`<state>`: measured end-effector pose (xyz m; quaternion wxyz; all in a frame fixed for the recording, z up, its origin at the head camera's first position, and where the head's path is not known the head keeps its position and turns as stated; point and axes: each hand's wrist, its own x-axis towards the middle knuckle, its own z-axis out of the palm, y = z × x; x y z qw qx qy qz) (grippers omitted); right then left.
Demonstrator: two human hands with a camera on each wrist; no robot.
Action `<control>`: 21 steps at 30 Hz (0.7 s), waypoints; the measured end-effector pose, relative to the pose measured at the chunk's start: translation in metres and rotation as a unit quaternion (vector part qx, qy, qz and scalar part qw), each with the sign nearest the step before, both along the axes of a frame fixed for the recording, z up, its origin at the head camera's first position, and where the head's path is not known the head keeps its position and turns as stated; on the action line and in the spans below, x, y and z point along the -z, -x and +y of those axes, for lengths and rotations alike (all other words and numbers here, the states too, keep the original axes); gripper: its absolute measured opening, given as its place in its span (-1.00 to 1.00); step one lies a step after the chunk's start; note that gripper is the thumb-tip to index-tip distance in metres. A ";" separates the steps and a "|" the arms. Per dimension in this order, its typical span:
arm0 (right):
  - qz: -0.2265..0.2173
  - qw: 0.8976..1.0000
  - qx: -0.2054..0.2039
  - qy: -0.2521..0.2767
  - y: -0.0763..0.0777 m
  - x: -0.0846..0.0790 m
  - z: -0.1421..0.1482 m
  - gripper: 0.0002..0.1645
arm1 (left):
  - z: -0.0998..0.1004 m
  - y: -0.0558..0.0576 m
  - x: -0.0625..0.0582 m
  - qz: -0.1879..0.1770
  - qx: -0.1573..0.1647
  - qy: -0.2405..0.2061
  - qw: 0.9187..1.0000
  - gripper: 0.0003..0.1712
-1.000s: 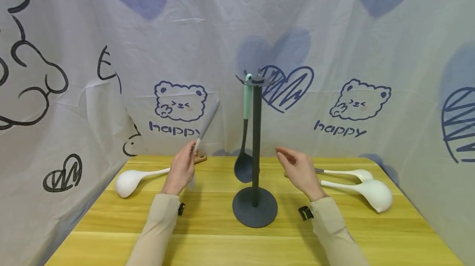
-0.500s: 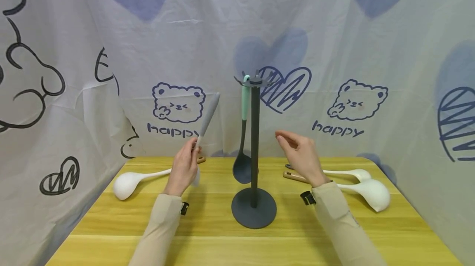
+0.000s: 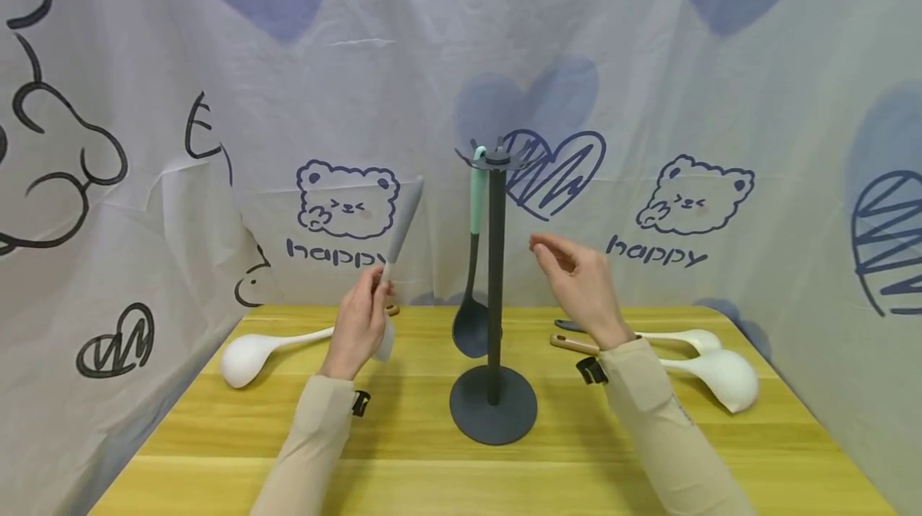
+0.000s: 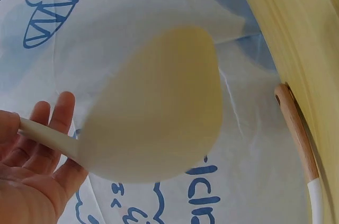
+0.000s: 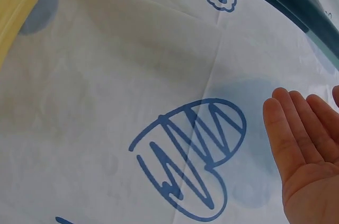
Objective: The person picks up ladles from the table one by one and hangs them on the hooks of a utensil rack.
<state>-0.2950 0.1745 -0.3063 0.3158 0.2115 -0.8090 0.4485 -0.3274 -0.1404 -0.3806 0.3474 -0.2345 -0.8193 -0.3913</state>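
My left hand [image 3: 356, 324] grips a kitchen utensil with a grey handle [image 3: 406, 220] that points up and a broad pale head [image 4: 159, 113] hanging below the fingers. Whether that head is a ladle bowl or a turner blade I cannot tell. My right hand [image 3: 582, 288] is raised to the right of the rack, its fingers slightly bent with nothing between them. Between the hands stands a dark utensil rack [image 3: 496, 276] with a round base and hooks on top. From one hook hangs a black ladle [image 3: 471, 324] with a mint-green handle.
A white ladle [image 3: 245, 360] lies at the table's left, its wooden handle [image 4: 296, 128] reaching behind my left hand. On the right lie another white ladle [image 3: 727, 380] and a smaller white utensil [image 3: 699, 338]. A printed cloth [image 3: 446, 20] hangs behind the wooden table [image 3: 403, 476].
My right hand has risen from near the table beside the rack, uncovering handle ends beneath it. My left hand has lifted slightly, still gripping the grey-handled utensil.
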 end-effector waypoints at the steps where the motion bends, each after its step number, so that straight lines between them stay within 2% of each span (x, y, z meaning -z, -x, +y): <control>1: 0.002 1.000 0.003 0.002 0.000 -0.002 0.000 -0.64 | 0.000 0.000 -0.001 0.005 0.000 -0.003 1.000 -0.75; 13: 0.015 1.000 0.009 0.026 0.000 -0.027 -0.011 -0.56 | 0.009 -0.002 -0.012 0.017 -0.004 -0.022 1.000 -0.74; 21: 0.072 0.996 -0.006 0.056 -0.003 -0.054 -0.019 -0.56 | 0.014 -0.005 -0.017 0.008 0.003 -0.037 0.999 -0.72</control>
